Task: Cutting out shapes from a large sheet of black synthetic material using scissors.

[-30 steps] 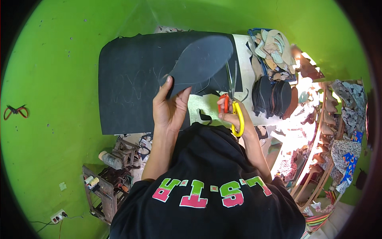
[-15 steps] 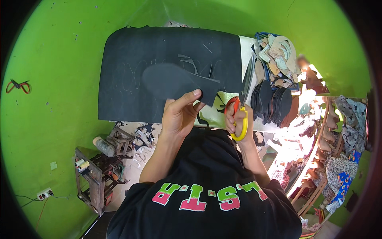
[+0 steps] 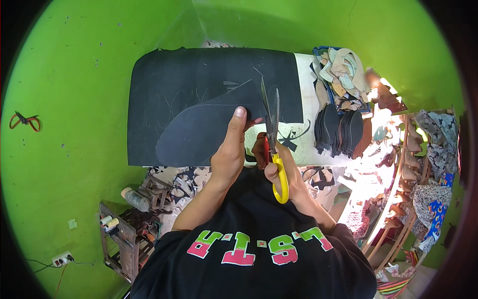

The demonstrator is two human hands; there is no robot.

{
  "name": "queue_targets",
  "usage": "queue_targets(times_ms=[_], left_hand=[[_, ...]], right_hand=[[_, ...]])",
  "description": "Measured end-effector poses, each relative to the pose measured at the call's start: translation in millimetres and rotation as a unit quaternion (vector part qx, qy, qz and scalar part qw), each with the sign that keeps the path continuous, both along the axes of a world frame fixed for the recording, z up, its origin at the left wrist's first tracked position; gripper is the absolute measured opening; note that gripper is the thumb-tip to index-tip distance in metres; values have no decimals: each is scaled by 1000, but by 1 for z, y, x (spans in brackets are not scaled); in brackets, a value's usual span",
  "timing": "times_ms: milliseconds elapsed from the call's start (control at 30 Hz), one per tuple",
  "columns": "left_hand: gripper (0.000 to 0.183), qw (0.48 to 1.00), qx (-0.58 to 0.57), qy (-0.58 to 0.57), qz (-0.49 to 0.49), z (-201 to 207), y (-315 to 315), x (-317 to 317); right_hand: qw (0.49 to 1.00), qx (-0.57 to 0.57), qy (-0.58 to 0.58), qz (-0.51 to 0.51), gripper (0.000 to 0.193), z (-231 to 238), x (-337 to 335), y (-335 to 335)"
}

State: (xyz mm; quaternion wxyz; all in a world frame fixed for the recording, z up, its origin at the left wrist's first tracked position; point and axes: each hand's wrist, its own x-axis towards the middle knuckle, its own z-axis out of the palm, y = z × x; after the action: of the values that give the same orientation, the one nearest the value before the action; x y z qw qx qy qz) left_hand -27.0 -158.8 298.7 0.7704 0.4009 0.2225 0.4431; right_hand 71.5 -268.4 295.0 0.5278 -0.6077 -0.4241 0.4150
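Note:
My left hand (image 3: pixel 230 154) grips a black sheet piece (image 3: pixel 191 132) with a rounded, sole-like end, thumb on top. A chalk-like line runs along that piece. In my right hand (image 3: pixel 291 172) is a pair of scissors (image 3: pixel 272 137) with red and yellow handles. Their blades point away from me, slightly parted, just right of the piece; whether they touch its edge I cannot tell. Beneath lies a large black sheet (image 3: pixel 159 74) with faint drawn outlines, on a white tabletop (image 3: pixel 305 74). Dark offcuts (image 3: pixel 289 143) lie near the scissors.
Stacks of black sole shapes (image 3: pixel 326 129) stand on the table's right, before a blue basket (image 3: pixel 318 51) of pale scraps. A rack of shoe lasts (image 3: pixel 409 158) is farther right. At the left are a wooden stand (image 3: pixel 130 244) and a plastic bottle (image 3: pixel 136 199). Scraps litter the floor.
The piece has swung, its rounded end coming lower and left. My right hand has brought the scissors leftward to the piece, and the blades have parted.

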Motion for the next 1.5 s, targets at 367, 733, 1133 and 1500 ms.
queue_targets(times_ms=[367, 733, 1133, 1500], left_hand=[[23, 998, -6, -40, -37, -7, 19, -17], [54, 993, 87, 2, -83, -24, 27, -20], [51, 992, 74, 13, -98, -55, 42, -13], [55, 994, 31, -6, -106, -46, 42, -9]], right_hand=[[999, -7, -52, -5, 83, 9, -14, 21], [995, 8, -103, -11, 76, 6, -14, 32], [994, -6, -113, -5, 74, 13, -9, 43], [995, 17, -96, -8, 75, 11, -8, 48]])
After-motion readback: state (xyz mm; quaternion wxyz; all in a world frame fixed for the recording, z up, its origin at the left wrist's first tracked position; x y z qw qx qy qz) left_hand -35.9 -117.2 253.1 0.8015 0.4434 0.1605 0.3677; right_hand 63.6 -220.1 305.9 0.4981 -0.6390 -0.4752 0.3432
